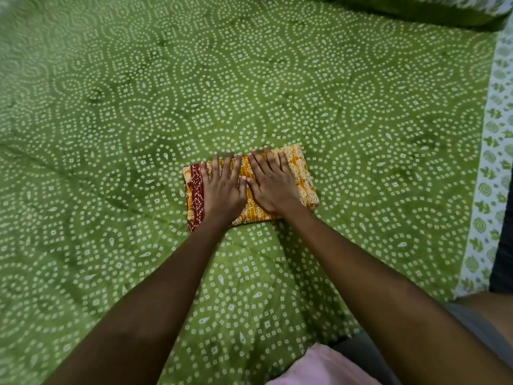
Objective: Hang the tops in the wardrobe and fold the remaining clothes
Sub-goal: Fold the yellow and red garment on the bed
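An orange printed garment with a dark red border [304, 179] lies folded into a small rectangle in the middle of the bed. My left hand [223, 187] lies flat on its left half, fingers straight and spread. Beside it, my right hand [273, 184] presses flat on the right half, fingers straight. The two hands touch at the thumbs. No wardrobe or hanger is in view.
A green bedsheet with white dotted patterns [138, 107] covers the whole bed. Its white floral border [491, 176] runs down the right edge. A green pillow [416, 9] lies at the top right. Pink cloth [319, 368] shows at the bottom, near my body.
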{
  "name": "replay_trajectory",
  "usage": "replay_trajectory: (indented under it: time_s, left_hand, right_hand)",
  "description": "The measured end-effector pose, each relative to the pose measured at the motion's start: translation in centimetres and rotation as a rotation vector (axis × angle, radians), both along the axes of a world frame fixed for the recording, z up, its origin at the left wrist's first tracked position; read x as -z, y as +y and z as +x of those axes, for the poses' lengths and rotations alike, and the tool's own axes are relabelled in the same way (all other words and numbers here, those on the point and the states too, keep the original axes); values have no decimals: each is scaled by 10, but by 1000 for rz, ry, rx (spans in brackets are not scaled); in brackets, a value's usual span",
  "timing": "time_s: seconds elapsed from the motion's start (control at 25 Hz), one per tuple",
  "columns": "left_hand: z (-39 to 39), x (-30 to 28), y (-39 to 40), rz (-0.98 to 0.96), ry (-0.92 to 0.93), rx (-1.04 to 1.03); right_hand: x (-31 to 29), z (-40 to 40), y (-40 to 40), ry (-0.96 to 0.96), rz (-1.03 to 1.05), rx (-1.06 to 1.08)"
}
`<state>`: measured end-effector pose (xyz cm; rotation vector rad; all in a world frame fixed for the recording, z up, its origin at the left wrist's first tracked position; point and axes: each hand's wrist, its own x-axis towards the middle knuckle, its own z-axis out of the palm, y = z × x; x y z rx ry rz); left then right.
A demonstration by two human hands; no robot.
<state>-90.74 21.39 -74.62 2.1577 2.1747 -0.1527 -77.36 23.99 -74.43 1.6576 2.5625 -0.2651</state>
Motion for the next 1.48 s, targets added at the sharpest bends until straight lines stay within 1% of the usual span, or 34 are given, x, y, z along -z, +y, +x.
replay_trajectory:
  time_s: [0.08,0.12,0.16,0.24,0.32,0.36,0.4,0.44,0.48,0.56,0.6,0.64,0.68,0.72,0.8,0.84,0.88,0.96,1.08,1.2,1.32,1.48]
  left_hand:
    - [-3,-5,-6,45,-14,-35]
    - [-8,-7,-12,83,-52,-117]
    - [-13,-10,-16,111,-120,-240]
    - [-18,-19,-26,80,-292,-472]
    - [-14,-27,-38,60,-378,-552]
    - [-15,-24,-41,81,-396,-561]
    - [-17,-26,-43,86,-431,-590]
    - [-21,-28,-44,54,-498,-629]
    - [-30,-27,-44,12,-603,-652]
    - [-50,-34,-39,-69,-949,-713]
    - [-55,-41,-37,-175,-1097,-742]
    - [-59,-45,-36,-266,-1181,-757]
    - [-58,-48,-37,-328,-1213,-744]
    - [-54,-51,-40,-336,-1240,-732]
    - [-40,-51,-45,-321,-1318,-739]
    - [-30,-52,-47,-306,-1337,-746]
    - [-22,-51,-44,-280,-1345,-743]
    - [0,-57,-34,-221,-1360,-666]
    - [56,-87,-16,-156,-1431,-530]
    - [108,-114,3,-148,-1478,-387]
    - [163,-140,23,-126,-1498,-287]
    - [246,-169,45,-58,-1538,-200]
  right_hand:
    - [-5,5,7,64,-15,36]
    - [-7,12,11,114,-25,113]
    - [-7,22,14,173,-42,219]
    - [-7,50,11,272,-104,368]
    - [-7,71,-7,382,-110,406]
    - [-8,74,-19,476,-90,437]
    - [-9,73,-29,581,-93,494]
    - [-9,71,-35,677,-148,581]
    - [-11,67,-38,773,-236,671]
    - [-24,66,-33,948,-466,820]
    - [-32,70,-29,1017,-563,865]
    - [-43,74,-24,1066,-655,880]
    - [-49,81,-18,1073,-740,860]
    - [-57,86,-17,1070,-834,814]
    - [-61,99,-21,1075,-964,774]
    - [-61,107,-21,1107,-989,780]
    - [-60,118,-22,1125,-975,791]
    - [-64,149,-23,1149,-918,798]
    - [-92,201,-28,1187,-851,829]
    - [-119,252,-30,1221,-738,871]
    - [-144,310,-23,1338,-650,854]
    - [-174,392,-6,1394,-569,791]
